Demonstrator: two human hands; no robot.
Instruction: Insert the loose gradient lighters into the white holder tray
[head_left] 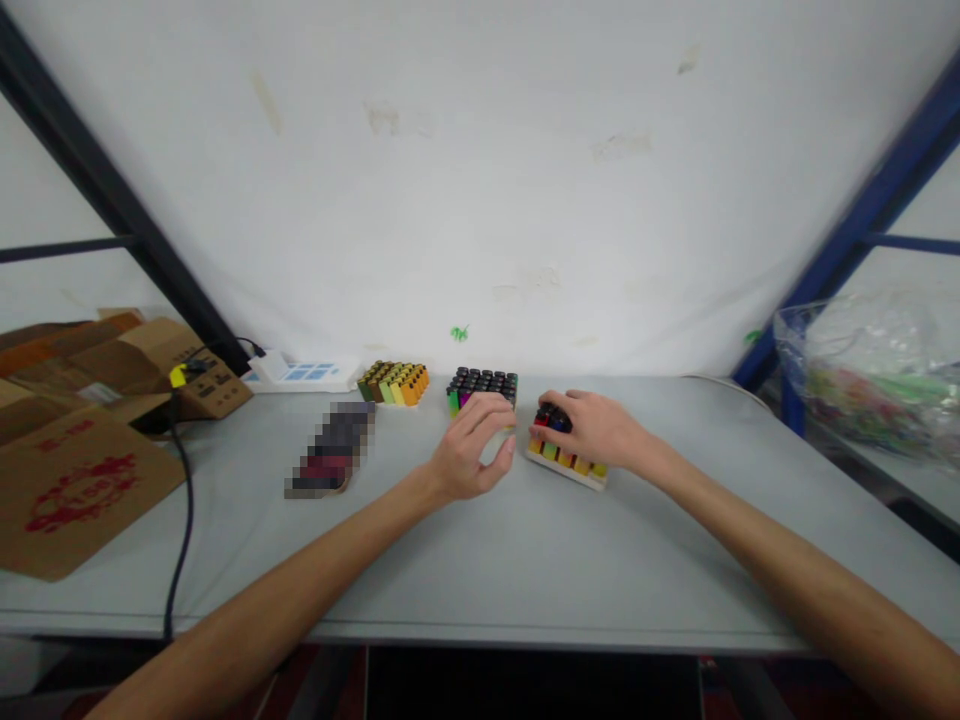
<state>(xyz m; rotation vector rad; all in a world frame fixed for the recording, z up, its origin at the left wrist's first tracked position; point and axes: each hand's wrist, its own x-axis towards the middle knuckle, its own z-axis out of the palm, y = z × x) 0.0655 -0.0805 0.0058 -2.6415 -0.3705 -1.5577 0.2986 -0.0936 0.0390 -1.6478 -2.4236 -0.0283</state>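
My left hand is curled on the grey table, its fingers bent against the front of a block of black-topped lighters; whether it grips one is hidden. My right hand lies over a white tray of coloured lighters, fingers closed down on their dark tops. A third block of yellow, green and orange lighters stands further left, apart from both hands.
Brown cardboard boxes fill the left end. A black cable runs over the front edge. A white power strip lies at the wall. A blurred dark object lies left of my hands. A clear plastic bag sits right.
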